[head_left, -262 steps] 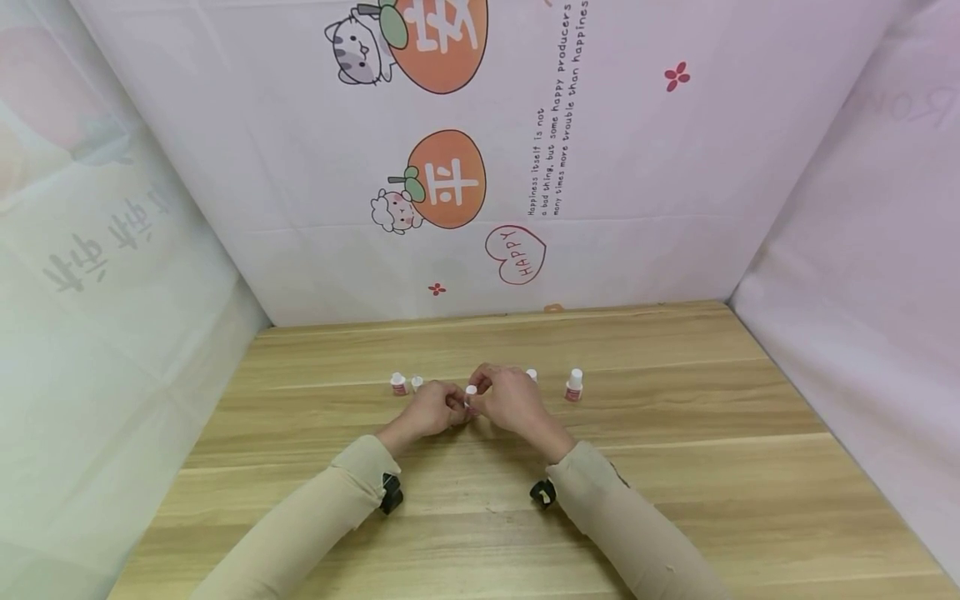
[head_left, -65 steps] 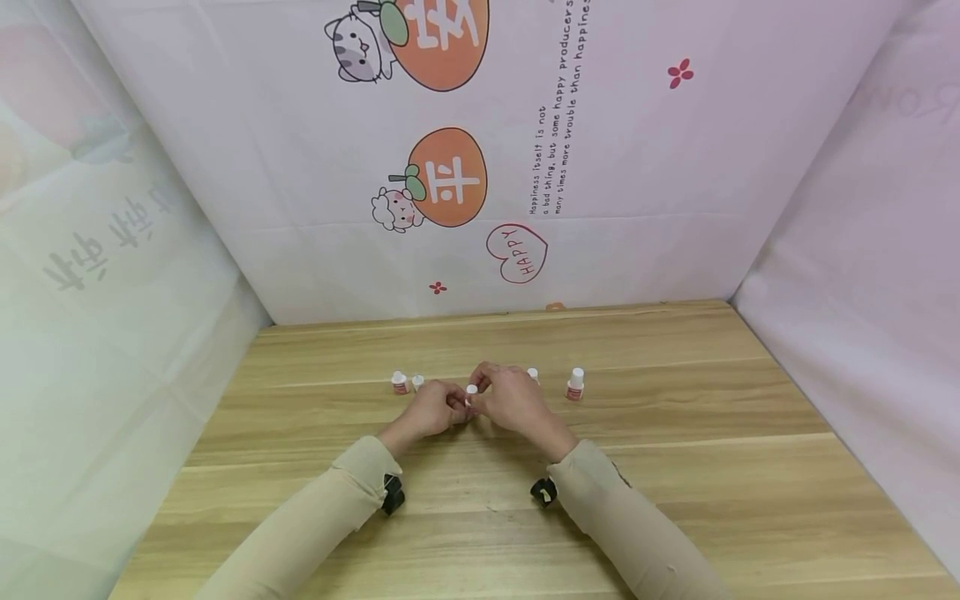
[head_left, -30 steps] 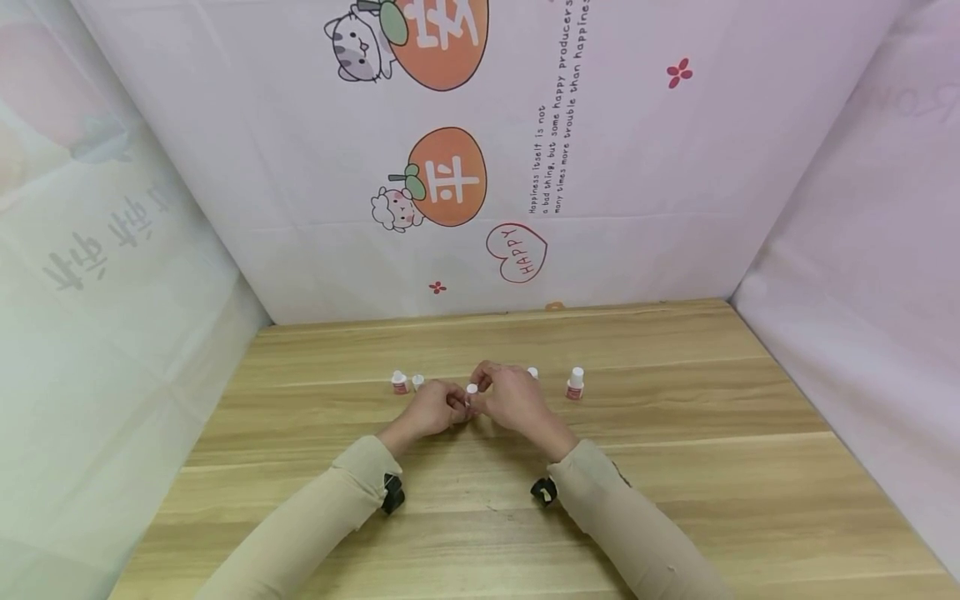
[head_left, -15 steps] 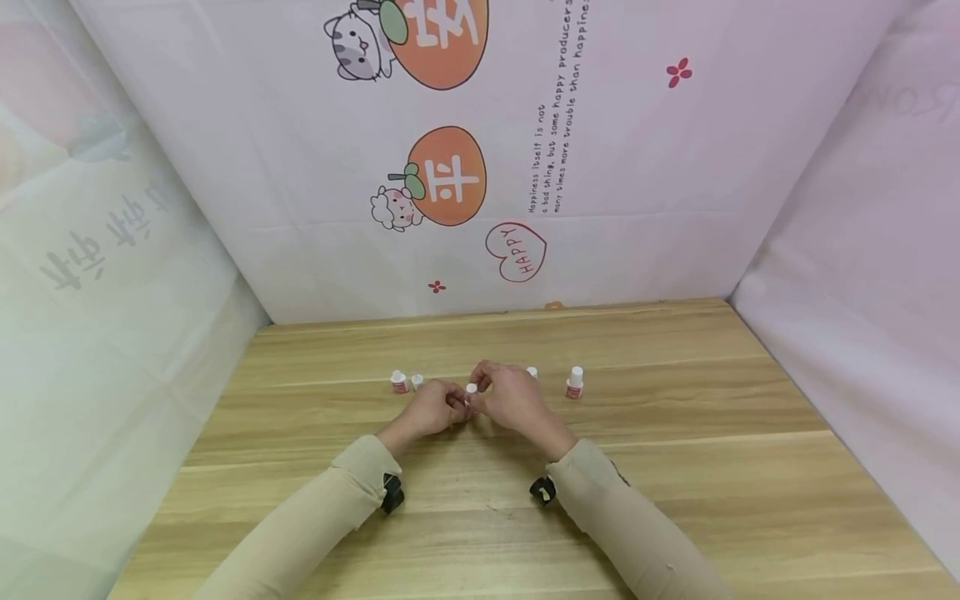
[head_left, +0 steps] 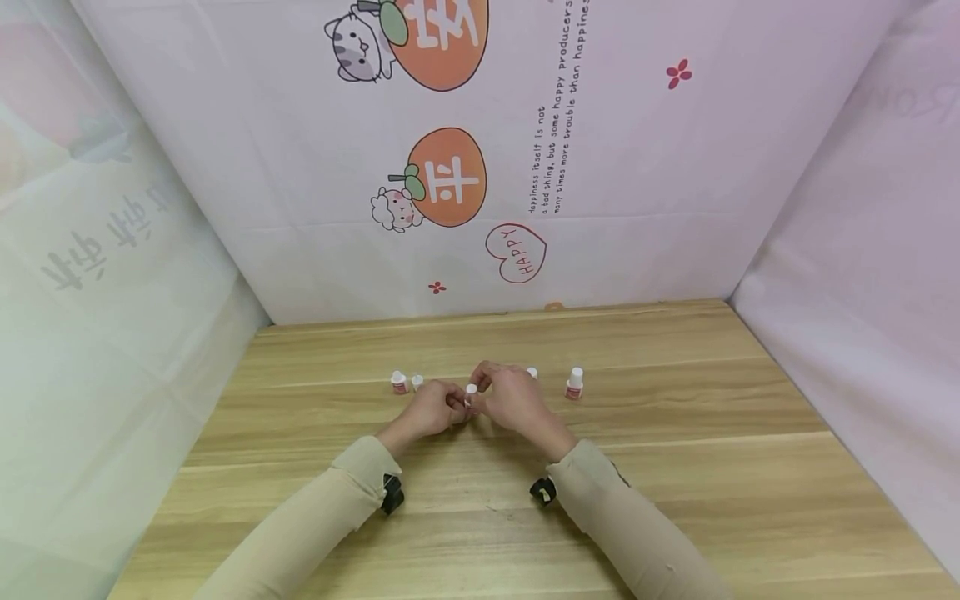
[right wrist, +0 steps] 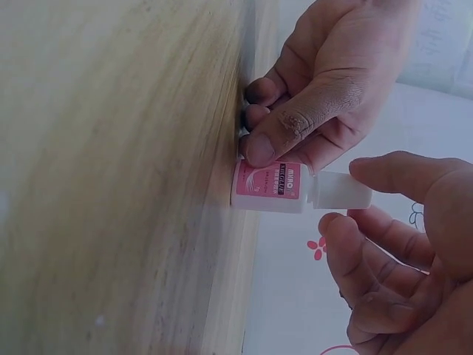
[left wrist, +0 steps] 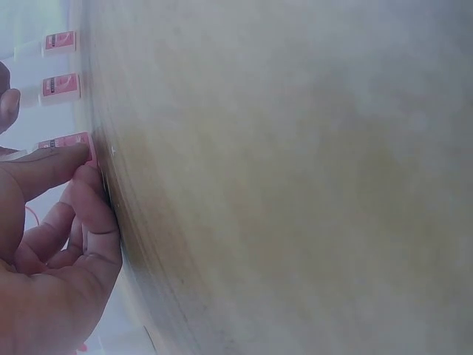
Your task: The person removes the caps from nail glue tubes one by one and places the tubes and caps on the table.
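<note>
A small glue bottle (right wrist: 270, 185) with a pink label and a white cap (right wrist: 336, 191) stands upright on the table between both hands. My left hand (head_left: 433, 407) pinches the bottle low on its body, near the tabletop. At the cap, my right hand (head_left: 513, 401) has its digits on either side, holding it. In the head view just the top of this bottle shows between the fingers. The left wrist view shows the left fingertips against its pink label (left wrist: 65, 140).
Left of the hands stands one similar bottle (head_left: 399, 383), with a white-topped item (head_left: 417, 382) partly behind the left hand. On the right are a capped bottle (head_left: 574, 384) and another (head_left: 532, 373), mostly hidden by the right hand. A printed cloth (head_left: 615, 183) hangs behind the wooden table (head_left: 480, 533).
Both hands stay in the same place around the bottle. Any turning of the cap is too small to make out.
</note>
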Demonstrator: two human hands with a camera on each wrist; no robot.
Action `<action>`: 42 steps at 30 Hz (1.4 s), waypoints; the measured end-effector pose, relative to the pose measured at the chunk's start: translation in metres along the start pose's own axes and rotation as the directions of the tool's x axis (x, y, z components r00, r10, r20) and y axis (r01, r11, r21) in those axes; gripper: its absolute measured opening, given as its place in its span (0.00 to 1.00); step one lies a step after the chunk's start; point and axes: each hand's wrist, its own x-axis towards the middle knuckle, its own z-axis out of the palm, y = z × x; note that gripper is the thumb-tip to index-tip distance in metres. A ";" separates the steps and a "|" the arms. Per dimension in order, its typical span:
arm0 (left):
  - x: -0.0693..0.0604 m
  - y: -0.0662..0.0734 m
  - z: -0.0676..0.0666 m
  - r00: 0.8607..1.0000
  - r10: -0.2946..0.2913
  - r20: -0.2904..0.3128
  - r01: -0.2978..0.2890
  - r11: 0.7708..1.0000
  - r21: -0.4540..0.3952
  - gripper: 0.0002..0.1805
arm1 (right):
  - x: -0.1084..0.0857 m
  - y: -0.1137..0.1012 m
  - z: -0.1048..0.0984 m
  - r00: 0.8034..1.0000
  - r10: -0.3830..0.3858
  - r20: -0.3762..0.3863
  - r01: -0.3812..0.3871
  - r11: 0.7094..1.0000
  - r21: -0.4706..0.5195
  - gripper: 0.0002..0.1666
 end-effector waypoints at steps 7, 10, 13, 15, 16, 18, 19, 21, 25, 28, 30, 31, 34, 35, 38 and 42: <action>0.000 0.000 0.000 1.000 0.006 0.002 -0.006 1.000 -0.003 0.07 | 0.000 0.000 0.000 1.000 -0.020 0.009 0.020 1.000 -0.015 0.09; 0.000 0.000 0.000 1.000 0.008 0.002 -0.008 1.000 -0.005 0.07 | 0.000 0.000 0.000 1.000 -0.019 0.010 0.019 1.000 -0.022 0.10; 0.000 0.001 0.000 1.000 0.010 0.002 -0.010 1.000 -0.007 0.08 | -0.001 -0.001 -0.001 1.000 -0.006 0.010 0.006 1.000 -0.016 0.10; 0.000 0.001 0.000 1.000 0.008 0.002 -0.008 1.000 -0.010 0.08 | -0.001 -0.001 -0.001 1.000 -0.004 0.009 0.004 1.000 -0.012 0.09; 0.000 0.001 0.000 1.000 0.007 0.002 -0.007 1.000 -0.010 0.08 | -0.001 -0.001 -0.001 1.000 -0.005 0.008 0.006 1.000 -0.013 0.09; 0.000 0.001 0.000 1.000 0.007 0.001 -0.007 1.000 -0.009 0.08 | -0.001 -0.001 0.000 1.000 -0.012 0.006 0.012 1.000 -0.015 0.09; 0.000 0.000 0.001 1.000 0.009 0.001 -0.009 1.000 -0.008 0.08 | -0.001 -0.001 0.000 1.000 -0.015 0.006 0.015 1.000 -0.017 0.09; 0.000 0.000 0.001 1.000 0.015 -0.002 -0.015 1.000 0.000 0.07 | -0.001 -0.001 0.000 1.000 -0.024 0.004 0.024 0.999 -0.026 0.09; 0.000 0.000 0.001 1.000 0.020 -0.005 -0.020 1.000 0.010 0.06 | -0.001 -0.001 0.000 1.000 -0.029 -0.003 0.029 0.999 -0.043 0.10; 0.000 0.000 0.000 1.000 0.014 -0.004 -0.014 1.000 0.009 0.07 | -0.001 0.000 0.000 1.000 -0.022 -0.011 0.021 0.999 -0.037 0.10; 0.000 0.001 0.000 1.000 0.010 -0.002 -0.010 1.000 0.007 0.07 | 0.000 0.000 0.000 1.000 -0.018 -0.014 0.017 0.999 -0.029 0.10; 0.000 0.001 0.000 1.000 0.010 -0.002 -0.010 1.000 0.006 0.07 | 0.000 0.000 0.000 1.000 -0.018 -0.013 0.018 1.000 -0.024 0.10; -0.001 0.001 0.000 1.000 0.012 -0.002 -0.012 1.000 0.002 0.06 | 0.000 0.001 0.001 1.000 -0.028 -0.004 0.028 0.999 -0.022 0.09; -0.001 0.001 0.000 1.000 0.014 -0.002 -0.014 1.000 0.001 0.06 | 0.000 0.000 0.001 0.999 -0.033 -0.001 0.033 0.999 -0.025 0.09; -0.001 0.001 0.000 1.000 0.013 -0.003 -0.013 1.000 0.004 0.05 | -0.001 0.000 0.001 0.999 -0.034 0.005 0.034 0.999 -0.032 0.10; -0.001 0.000 0.001 1.000 0.007 -0.001 -0.007 1.000 0.009 0.04 | 0.000 0.000 0.001 1.000 -0.023 0.000 0.023 0.999 -0.036 0.11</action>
